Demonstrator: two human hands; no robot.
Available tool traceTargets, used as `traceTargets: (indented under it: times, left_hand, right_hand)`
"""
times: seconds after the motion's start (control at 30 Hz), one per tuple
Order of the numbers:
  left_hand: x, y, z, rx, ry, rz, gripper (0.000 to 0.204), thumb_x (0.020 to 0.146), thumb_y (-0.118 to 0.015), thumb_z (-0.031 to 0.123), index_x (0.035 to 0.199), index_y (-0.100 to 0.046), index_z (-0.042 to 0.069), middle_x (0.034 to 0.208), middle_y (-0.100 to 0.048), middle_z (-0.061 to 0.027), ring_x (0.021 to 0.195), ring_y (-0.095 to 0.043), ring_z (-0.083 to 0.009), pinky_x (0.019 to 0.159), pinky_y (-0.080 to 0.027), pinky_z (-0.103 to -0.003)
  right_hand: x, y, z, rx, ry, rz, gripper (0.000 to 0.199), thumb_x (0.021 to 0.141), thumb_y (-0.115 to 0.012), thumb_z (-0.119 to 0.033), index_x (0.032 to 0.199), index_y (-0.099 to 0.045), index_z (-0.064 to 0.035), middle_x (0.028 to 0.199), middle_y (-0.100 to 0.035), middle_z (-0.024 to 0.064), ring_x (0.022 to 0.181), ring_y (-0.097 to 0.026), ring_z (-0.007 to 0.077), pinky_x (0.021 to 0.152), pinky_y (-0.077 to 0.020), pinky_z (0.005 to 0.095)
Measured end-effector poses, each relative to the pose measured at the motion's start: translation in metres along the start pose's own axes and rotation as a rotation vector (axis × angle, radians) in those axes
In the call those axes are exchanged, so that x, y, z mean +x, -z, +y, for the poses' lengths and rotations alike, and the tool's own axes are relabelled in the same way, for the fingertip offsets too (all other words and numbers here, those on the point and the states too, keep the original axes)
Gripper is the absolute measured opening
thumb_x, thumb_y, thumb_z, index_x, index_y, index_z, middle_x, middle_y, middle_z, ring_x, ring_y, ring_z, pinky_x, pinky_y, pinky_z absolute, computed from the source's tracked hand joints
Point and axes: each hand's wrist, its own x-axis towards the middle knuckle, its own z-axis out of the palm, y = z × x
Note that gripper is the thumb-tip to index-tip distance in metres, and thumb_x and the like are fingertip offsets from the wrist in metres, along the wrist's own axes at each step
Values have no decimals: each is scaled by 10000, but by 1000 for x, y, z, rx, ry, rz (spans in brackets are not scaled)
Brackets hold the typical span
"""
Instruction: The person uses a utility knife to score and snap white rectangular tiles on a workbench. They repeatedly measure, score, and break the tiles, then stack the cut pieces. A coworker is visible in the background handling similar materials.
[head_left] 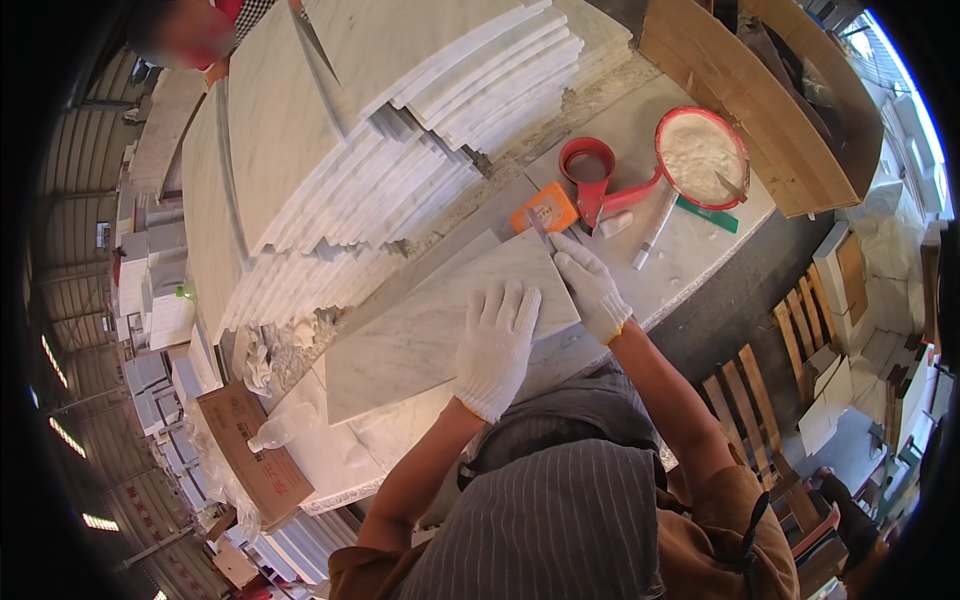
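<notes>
A pale grey-veined marble tile (420,330) lies at a slant on the workbench in front of me. My left hand (498,345), in a white knit glove, rests flat on its face with fingers stretched out. At the tile's far right corner, my gloved right hand (590,285) is closed around a thin metal putty knife (540,225), whose blade touches the corner; the handle is hidden in the fingers. Just beyond sit an orange tape measure (548,207) and a red tape dispenser (592,185). A red-rimmed tub of whitish paste (700,155) stands farther right.
Stacked marble slabs (330,150) rise along the far left. A green tool (708,216) and a white tube (655,232) lie by the tub. An open cardboard box (760,110) borders the right, a flattened carton (255,450) the left. Wooden pallets (745,410) stand right. Another person (215,35) is far left.
</notes>
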Motion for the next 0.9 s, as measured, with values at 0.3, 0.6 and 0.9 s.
traceTargets:
  times: [0.3,0.6,0.9]
  left_hand:
    - [0,6,-2,-25,-1,-46,618,757,-703,86,1343,-523,7,1320,-557,-200,1238,-511,-382,1079,-394,-506]
    - [0,7,-3,-11,18,-84,638,777,-704,109,1377,-506,22,1356,-552,-197,1263,-511,-388,1098,-383,-510]
    - [5,11,-4,-35,36,-124,631,792,-707,108,1383,-500,33,1382,-546,-193,1308,-490,-393,1114,-371,-513]
  right_hand:
    - [-12,4,-11,-42,-73,-61,436,1031,-579,-153,1439,-522,-11,1018,-641,-45,785,-555,32,709,-477,205]
    - [-43,-7,-15,-106,-4,-5,419,1037,-575,-144,1430,-531,-2,1176,-669,9,937,-624,55,817,-510,211]
    - [-21,-16,-15,-7,-18,82,388,1044,-557,-146,1408,-563,-12,1132,-673,-18,909,-616,44,790,-504,200]
